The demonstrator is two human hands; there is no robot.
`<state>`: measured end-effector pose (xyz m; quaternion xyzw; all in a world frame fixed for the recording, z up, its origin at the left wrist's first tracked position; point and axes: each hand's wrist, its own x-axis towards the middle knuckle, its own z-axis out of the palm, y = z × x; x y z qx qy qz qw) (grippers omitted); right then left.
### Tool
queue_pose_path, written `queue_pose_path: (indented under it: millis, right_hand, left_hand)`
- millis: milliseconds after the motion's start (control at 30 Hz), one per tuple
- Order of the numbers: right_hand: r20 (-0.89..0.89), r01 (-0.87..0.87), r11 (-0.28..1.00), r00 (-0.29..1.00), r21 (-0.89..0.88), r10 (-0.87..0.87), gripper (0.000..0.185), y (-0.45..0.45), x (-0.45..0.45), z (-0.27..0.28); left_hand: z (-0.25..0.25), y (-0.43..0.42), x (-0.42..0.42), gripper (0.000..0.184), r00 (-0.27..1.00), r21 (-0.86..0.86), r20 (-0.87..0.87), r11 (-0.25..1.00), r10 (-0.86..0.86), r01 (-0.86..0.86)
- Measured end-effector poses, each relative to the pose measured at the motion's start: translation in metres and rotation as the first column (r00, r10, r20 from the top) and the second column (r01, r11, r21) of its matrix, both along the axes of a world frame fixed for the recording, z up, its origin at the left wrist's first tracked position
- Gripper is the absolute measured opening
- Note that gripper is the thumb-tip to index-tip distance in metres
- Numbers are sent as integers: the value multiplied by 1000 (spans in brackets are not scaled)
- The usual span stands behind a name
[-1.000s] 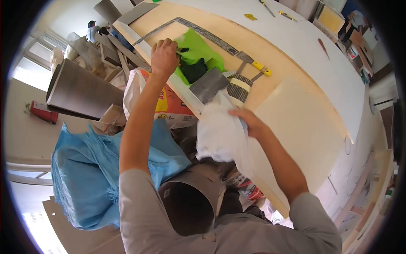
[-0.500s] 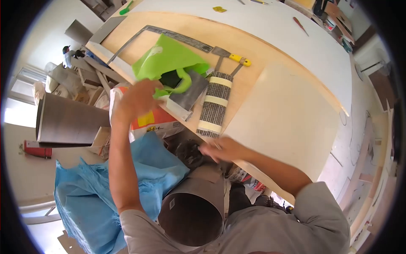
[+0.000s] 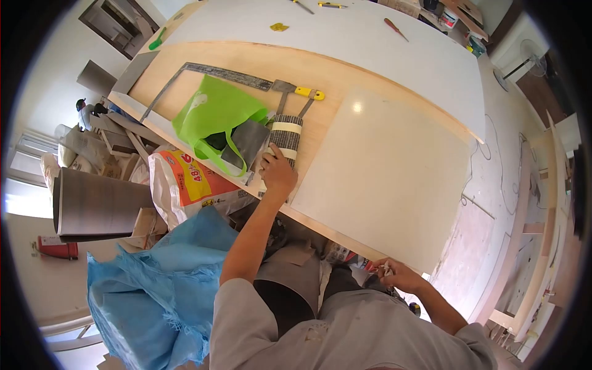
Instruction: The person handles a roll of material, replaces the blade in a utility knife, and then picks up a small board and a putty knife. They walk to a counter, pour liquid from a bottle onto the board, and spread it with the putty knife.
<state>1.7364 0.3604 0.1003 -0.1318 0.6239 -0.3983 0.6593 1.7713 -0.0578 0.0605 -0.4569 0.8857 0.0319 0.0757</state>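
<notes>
My left hand (image 3: 279, 172) lies over the lower part of a striped grey-and-black bundle (image 3: 285, 140) with cream bands, fingers curled on it. Two metal strips stick out of the bundle's far end, beside a scraper with a yellow handle (image 3: 309, 93). Left of this hand, a bright green bag (image 3: 213, 114) lies on the bench, a dark grey sheet (image 3: 250, 143) by its opening. My right hand (image 3: 398, 275) is low at the bench's front edge, close to my body. Its fingers are closed around something small that I cannot make out.
A pale square panel (image 3: 382, 166) covers the bench's right part. A metal square (image 3: 228, 74) lies behind the bag; a screwdriver (image 3: 394, 29) is farther back. Below stand a printed plastic sack (image 3: 200, 182), blue cloth (image 3: 160, 277) and a rolled sheet (image 3: 102, 200). A person (image 3: 86, 114) is at far left.
My left hand has moved right, from the green bag to the striped bundle. My right hand has moved from beside the bundle down and right, toward my body. The view has shifted.
</notes>
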Motion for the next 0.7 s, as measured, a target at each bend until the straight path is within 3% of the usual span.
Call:
queue_pose_path:
  millis: [67, 167, 267, 367, 467, 500, 600, 667, 700]
  right_hand:
    - [-51, -30, 999, 998, -26, 29, 39, 3, 4, 10]
    - [30, -7, 1000, 1000, -23, 8, 35, 14, 9, 12]
    - [230, 143, 989, 962, 41, -148, 30, 19, 16, 23]
    - [143, 40, 995, 988, 91, -53, 29, 30, 13, 24]
    - [159, 148, 987, 975, 60, -156, 33, 50, 17, 3]
    - [69, 149, 988, 986, 49, -152, 35, 51, 19, 14]
    - [-153, 142, 990, 978, -12, -142, 41, 54, 19, 42]
    - [-213, 124, 987, 967, -99, -143, 44, 69, 22, 34]
    - [-143, 175, 976, 971, -129, -192, 44, 71, 24, 32]
  left_hand:
    - [-8, -1, 6, 104, 1000, -47, 2, 998, -31, 31]
    - [-7, 5, 21, 101, 950, -151, -53, 943, -308, 297]
    - [-13, 3, 25, 98, 920, -85, -165, 935, -354, 345]
    - [-21, -4, 20, 95, 958, -55, -196, 978, -210, 203]
    - [-22, -17, 22, 95, 959, -71, -213, 982, -185, 174]
    - [-17, -17, 22, 97, 963, -58, -207, 985, -169, 161]
    - [-22, -33, 26, 59, 838, -167, -483, 966, -253, 196]
    - [-20, -50, 32, 42, 758, -226, -596, 961, -266, 159]
    - [-12, -57, 34, 35, 743, -258, -615, 958, -263, 126]
